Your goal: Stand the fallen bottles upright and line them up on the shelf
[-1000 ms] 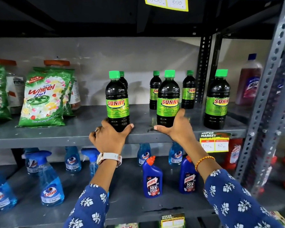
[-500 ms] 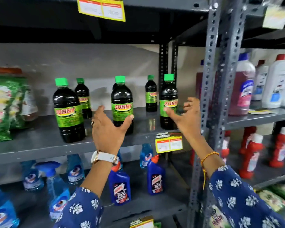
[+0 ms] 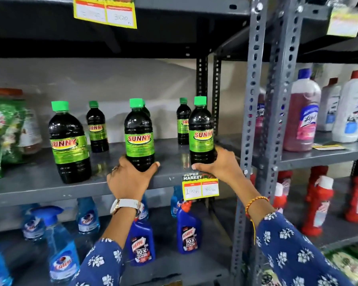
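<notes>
Dark Sunny bottles with green caps and green labels stand upright on the grey shelf. My left hand grips the base of the middle front bottle. My right hand holds the base of the right front bottle near the shelf's right end. A third front bottle stands free at the left. Smaller-looking ones stand at the back, and another is mostly hidden behind the middle bottle.
A green detergent bag sits at the shelf's left. A slotted steel upright stands just right of my right hand. A yellow price tag hangs on the shelf edge. Blue spray and toilet-cleaner bottles fill the shelf below; pink and white bottles stand on the right rack.
Both hands were open and off the bottles half a second ago. Now each has closed on the base of a front bottle, one step further right than the pair held a second ago.
</notes>
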`<state>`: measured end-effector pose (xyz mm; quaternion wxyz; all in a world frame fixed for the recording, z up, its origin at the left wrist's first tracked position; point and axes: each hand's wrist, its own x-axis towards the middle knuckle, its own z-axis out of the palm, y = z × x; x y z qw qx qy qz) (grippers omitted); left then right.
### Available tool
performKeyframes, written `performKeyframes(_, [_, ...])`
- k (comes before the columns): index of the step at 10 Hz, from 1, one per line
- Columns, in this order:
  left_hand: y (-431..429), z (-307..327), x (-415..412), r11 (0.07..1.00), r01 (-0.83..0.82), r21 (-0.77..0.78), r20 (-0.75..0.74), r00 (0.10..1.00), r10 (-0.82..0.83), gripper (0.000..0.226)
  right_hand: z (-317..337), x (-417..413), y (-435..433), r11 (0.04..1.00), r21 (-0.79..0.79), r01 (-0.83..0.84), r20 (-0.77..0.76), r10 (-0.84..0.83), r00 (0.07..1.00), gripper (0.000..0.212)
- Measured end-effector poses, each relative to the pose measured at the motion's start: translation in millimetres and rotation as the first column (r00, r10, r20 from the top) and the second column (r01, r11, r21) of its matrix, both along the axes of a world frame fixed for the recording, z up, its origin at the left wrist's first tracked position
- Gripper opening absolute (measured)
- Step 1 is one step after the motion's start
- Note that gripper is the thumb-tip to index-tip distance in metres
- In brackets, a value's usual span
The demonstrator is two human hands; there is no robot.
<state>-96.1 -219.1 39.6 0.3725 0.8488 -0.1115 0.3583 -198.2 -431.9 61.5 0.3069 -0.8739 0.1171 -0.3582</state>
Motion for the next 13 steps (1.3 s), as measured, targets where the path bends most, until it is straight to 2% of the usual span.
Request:
performKeyframes(2, [-2, 1, 1, 0.999, -0.034, 0.008, -0.017, 0.999, 0.034, 0.075, -7, 5, -1, 0.998, -0.030, 0.049, 0.017, -0.048, 0.999, 0.068])
performKeyframes(7, [1, -4, 2, 1.000, -0.009, 0.004, 0.023, 1.000, 0.009, 0.073, -8, 3, -1, 0.998, -0.033, 0.054, -0.001, -0.054, 0.999, 0.070])
performKeyframes(10, [2, -3, 2, 1.000, -0.001, 0.024, -0.011, 1.000, 0.001, 0.078, -8, 2, 1, 0.998, -0.021, 0.055, -0.008, -0.055, 0.998, 0.073])
performKeyframes(12, [5, 4, -3, 0.995, 0.010, 0.095, -0.097, 0.995, -0.001, 0.085, -7, 3, 3, 0.999, -0.004, 0.038, -0.028, -0.038, 0.999, 0.073])
performKeyframes(13, [11, 2, -7, 0.982, 0.071, 0.173, -0.125, 0.991, -0.049, 0.094, -4, -1, 9, 0.998, 0.023, 0.066, 0.033, -0.067, 0.997, 0.063])
